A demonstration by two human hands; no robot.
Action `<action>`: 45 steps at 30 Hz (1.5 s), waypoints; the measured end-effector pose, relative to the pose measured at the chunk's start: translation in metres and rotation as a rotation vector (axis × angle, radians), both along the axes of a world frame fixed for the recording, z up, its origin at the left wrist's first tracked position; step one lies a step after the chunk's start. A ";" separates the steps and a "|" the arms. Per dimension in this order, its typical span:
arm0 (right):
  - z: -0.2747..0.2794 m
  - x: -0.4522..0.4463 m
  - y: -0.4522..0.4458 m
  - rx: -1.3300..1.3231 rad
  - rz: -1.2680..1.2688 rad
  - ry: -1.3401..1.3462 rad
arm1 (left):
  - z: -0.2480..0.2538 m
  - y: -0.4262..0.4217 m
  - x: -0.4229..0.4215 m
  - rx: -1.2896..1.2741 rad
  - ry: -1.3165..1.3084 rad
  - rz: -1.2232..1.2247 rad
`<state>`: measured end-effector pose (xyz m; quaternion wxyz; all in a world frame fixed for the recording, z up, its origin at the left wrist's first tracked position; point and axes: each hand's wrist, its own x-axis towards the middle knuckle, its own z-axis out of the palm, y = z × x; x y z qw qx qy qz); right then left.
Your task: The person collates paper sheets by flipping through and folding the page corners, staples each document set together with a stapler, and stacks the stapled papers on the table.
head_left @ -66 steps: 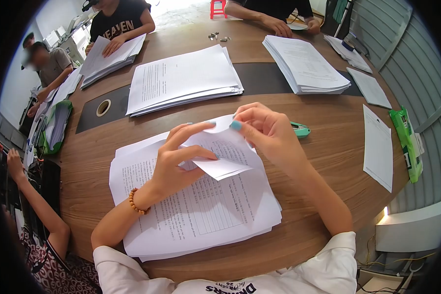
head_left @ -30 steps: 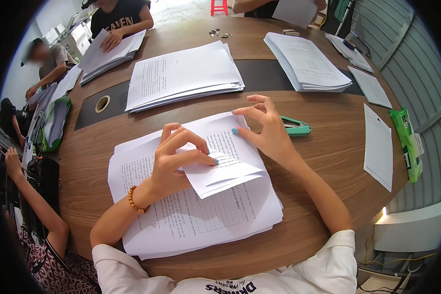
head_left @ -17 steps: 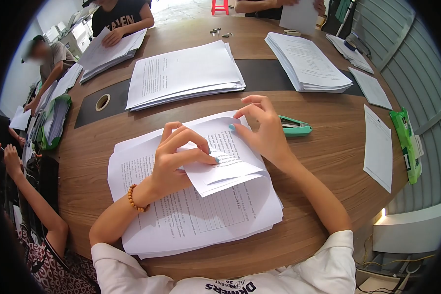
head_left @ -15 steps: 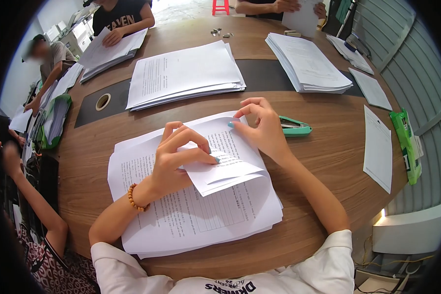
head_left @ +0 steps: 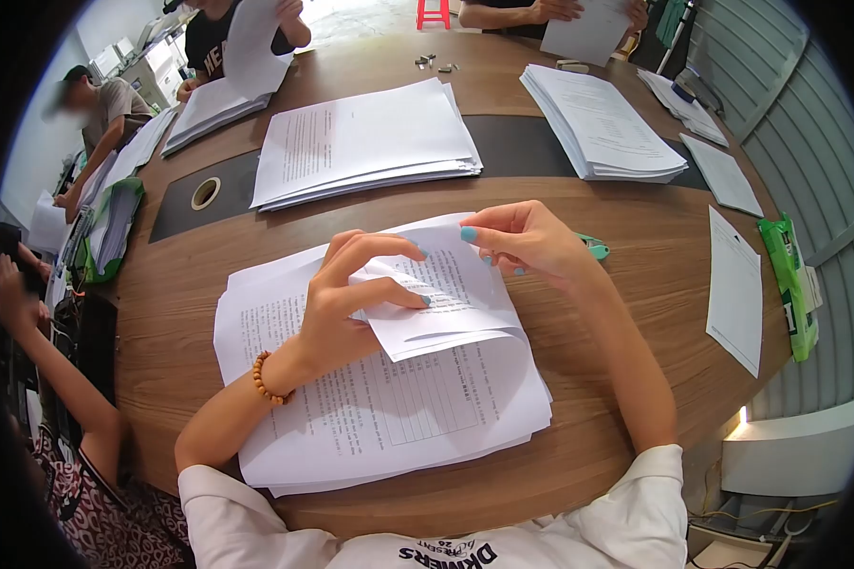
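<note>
A thick stack of printed sheets (head_left: 417,417) lies in front of me on the wooden table. My left hand (head_left: 356,289), with a bead bracelet at the wrist, holds the folded-back corners of some top sheets (head_left: 427,327) between thumb and fingers. At the stack's far right corner is my right hand (head_left: 522,242), thumb and index finger pinched at the paper's edge, the other fingers curled beneath. Partly behind my right hand shows a green stapler (head_left: 593,247).
Beyond are a large paper stack (head_left: 370,142), another stack (head_left: 603,123), a tape roll (head_left: 206,193) and small metal bits (head_left: 436,64). At right lie a single sheet (head_left: 733,289) and a green packet (head_left: 788,284). Co-workers handle papers across the table and at left.
My right hand has turned and closed its fingers at the paper's corner, covering more of the stapler. The held corners shifted slightly. A co-worker at the upper left has lifted a sheet.
</note>
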<state>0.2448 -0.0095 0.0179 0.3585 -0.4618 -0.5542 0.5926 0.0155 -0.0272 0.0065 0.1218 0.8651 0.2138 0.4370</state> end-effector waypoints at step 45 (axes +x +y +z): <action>0.034 -0.010 -0.017 0.236 -0.112 0.096 | 0.000 0.000 -0.010 0.128 -0.027 -0.087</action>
